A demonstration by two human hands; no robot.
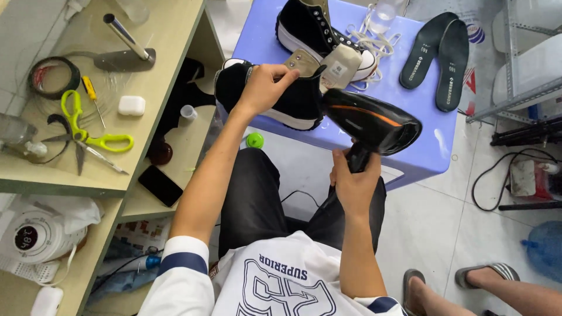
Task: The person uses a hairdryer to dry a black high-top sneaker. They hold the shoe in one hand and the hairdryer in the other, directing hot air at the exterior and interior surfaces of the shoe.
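My left hand [266,88] grips a black high-top sneaker [293,99] with a white sole, holding it on the near edge of a light blue plastic stool [421,152]. My right hand [354,184] is closed around the handle of a black hair dryer [372,120] with an orange stripe; its nozzle points into the sneaker's opening. The second black sneaker [310,29] stands behind on the stool, beside loose white laces [369,41]. Two black insoles [439,55] lie on the stool's right side.
A wooden shelf [146,88] on the left carries yellow-handled scissors [88,137], a tape roll [52,76], a screwdriver and a small white case. A phone [159,185] lies on the lower shelf. Another person's sandalled feet [456,281] are at the bottom right. Cables trail at the right.
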